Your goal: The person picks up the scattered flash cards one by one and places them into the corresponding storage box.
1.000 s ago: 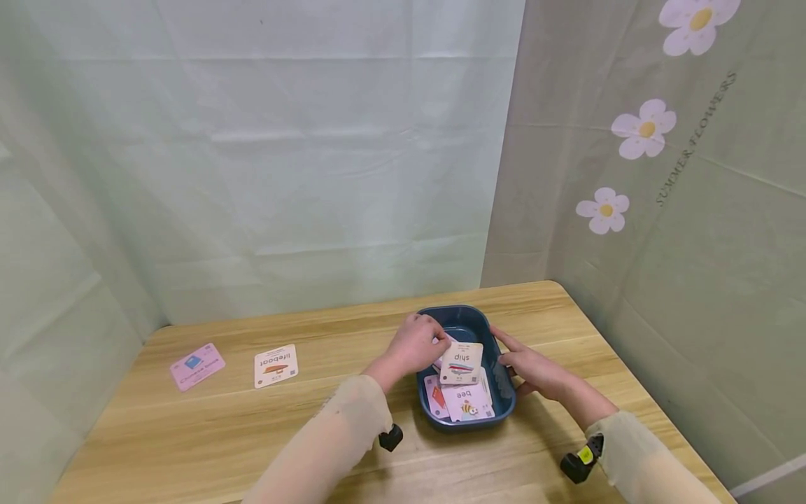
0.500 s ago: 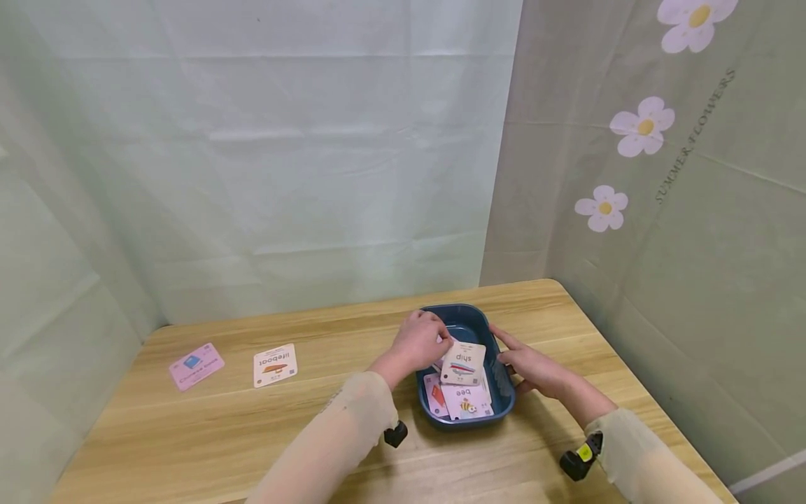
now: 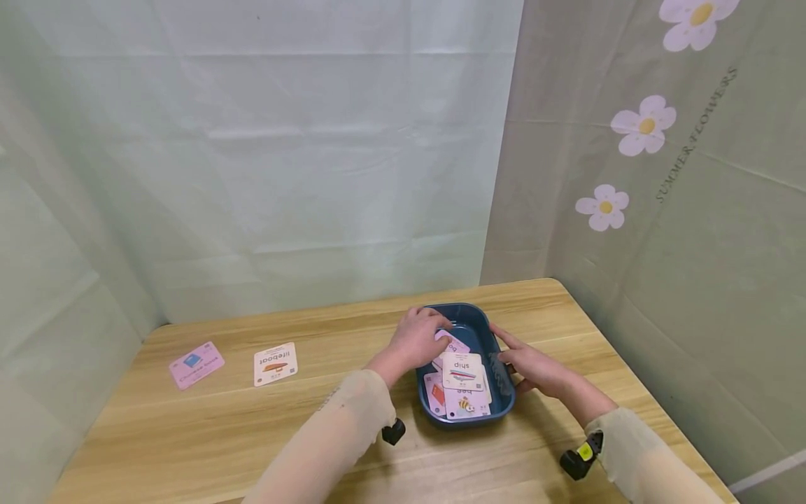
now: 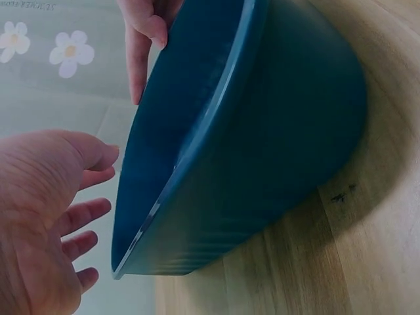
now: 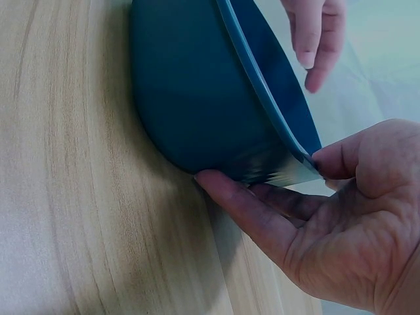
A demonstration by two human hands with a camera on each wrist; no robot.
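Note:
A dark blue bin (image 3: pixel 475 329) stands on the table, holding several picture cards. On top lies a cream ship card (image 3: pixel 462 372), overlapping a bee card (image 3: pixel 467 407); a pink card (image 3: pixel 455 343) is partly hidden by it. My left hand (image 3: pixel 413 341) hovers over the bin's left rim with fingers apart and nothing between them. My right hand (image 5: pixel 354 216) holds the bin's right side, thumb at the rim and fingers against the outer wall.
A lifeboat card (image 3: pixel 275 365) and a pink Chinese book card (image 3: pixel 196 365) lie face up on the wooden table (image 3: pixel 208 434), left of the bin. Pale curtains (image 3: pixel 327 175) hang behind the table and along its sides.
The left hand's fingers have parted and let go of the ship card, which now lies slightly lower on the pile. More of the pink card shows. The right hand stays at the bin.

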